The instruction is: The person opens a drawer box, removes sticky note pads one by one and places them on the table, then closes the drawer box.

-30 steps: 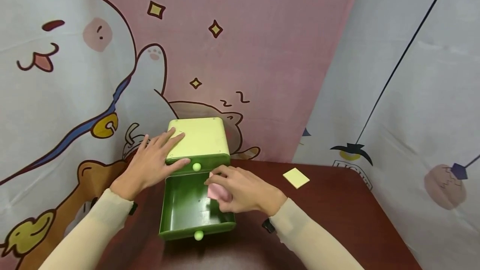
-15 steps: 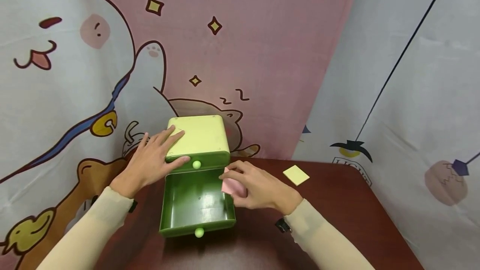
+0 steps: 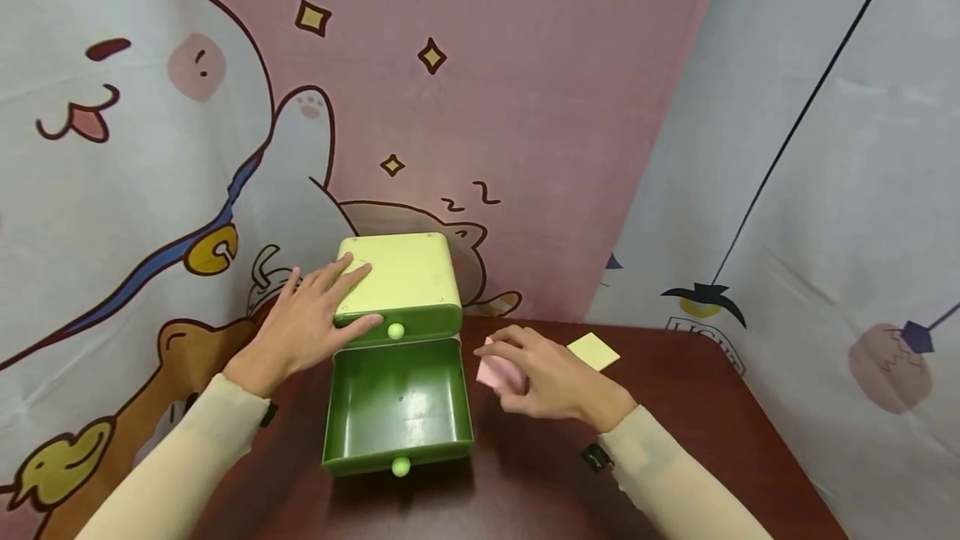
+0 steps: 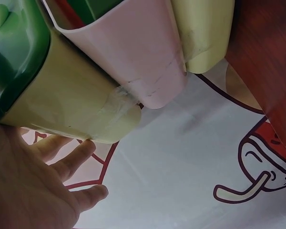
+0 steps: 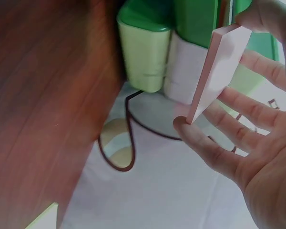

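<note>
My left hand (image 3: 300, 327) rests on the pale yellow top of a small drawer cabinet (image 3: 405, 269), its fingers spread and straight. Below the cabinet's top green drawer, a second green drawer (image 3: 401, 452) with a round light-green knob stands pulled out, its glossy floor visible. To the right of this drawer, my right hand (image 3: 555, 377) pinches a pink sticky note pad (image 3: 497, 373) above the table. The right wrist view shows the pad (image 5: 219, 71) edge-on, held between thumb and fingertips.
A pale yellow sticky note pad (image 3: 594, 350) lies on the dark red-brown table (image 3: 697, 432), just behind my right hand. In the left wrist view, the cabinet's pink middle section (image 4: 128, 52) sits between two yellow ones. A cartoon-printed cloth (image 3: 540, 132) hangs behind the table.
My right hand has moved rightward with the pink sticky note pad, from over the pulled-out drawer to beside it. The left hand stays on the cabinet.
</note>
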`<state>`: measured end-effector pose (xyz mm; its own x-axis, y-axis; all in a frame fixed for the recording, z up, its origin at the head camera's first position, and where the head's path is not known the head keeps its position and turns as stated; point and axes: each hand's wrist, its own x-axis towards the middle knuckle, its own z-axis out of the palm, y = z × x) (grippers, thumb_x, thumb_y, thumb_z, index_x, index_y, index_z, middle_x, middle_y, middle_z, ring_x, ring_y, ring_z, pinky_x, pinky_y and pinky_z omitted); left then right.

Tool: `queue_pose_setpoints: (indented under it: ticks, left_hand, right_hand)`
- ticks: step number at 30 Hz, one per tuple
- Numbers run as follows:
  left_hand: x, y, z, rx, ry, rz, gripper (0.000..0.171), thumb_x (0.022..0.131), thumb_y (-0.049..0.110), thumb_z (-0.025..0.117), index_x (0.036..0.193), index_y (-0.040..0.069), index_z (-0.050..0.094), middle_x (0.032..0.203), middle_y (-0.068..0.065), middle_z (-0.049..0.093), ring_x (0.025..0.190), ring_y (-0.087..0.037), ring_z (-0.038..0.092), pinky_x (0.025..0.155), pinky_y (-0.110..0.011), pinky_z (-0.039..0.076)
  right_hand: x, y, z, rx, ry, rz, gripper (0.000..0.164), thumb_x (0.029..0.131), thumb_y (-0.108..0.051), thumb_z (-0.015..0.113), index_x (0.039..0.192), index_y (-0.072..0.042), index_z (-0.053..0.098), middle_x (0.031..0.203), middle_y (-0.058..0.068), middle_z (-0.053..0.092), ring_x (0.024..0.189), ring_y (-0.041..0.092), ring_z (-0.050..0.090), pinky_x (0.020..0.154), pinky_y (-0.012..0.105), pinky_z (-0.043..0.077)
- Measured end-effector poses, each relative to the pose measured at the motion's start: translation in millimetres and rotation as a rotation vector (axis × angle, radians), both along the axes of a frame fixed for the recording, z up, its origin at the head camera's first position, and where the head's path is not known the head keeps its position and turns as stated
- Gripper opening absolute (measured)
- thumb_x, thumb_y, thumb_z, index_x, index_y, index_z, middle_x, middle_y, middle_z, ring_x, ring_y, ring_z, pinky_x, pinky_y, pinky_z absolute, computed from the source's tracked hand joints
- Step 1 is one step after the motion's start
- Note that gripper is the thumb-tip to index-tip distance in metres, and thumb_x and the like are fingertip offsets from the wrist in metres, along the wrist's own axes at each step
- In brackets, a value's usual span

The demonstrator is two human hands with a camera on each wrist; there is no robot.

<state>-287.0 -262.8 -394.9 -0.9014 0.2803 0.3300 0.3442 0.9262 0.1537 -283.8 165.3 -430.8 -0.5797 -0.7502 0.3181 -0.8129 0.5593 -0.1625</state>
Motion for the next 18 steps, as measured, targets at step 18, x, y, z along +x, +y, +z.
queue_pose_setpoints:
  ticks: [18]
  left_hand:
    - [-1.9,-1,-0.9,-0.006,0.016,0.006,0.093,0.109,0.081,0.061,0.185,0.034,0.036,0.194,-0.013,0.03,0.169,-0.054,0.045,0.141,-0.086,0.015]
  right_hand:
    - [-20.1,38,-33.2,-0.061,0.069,-0.055,0.049,0.088,-0.026,0.091,0.134,-0.012,0.077,0.142,0.008,0.076,0.125,0.023,0.076,0.106,0.045,0.067]
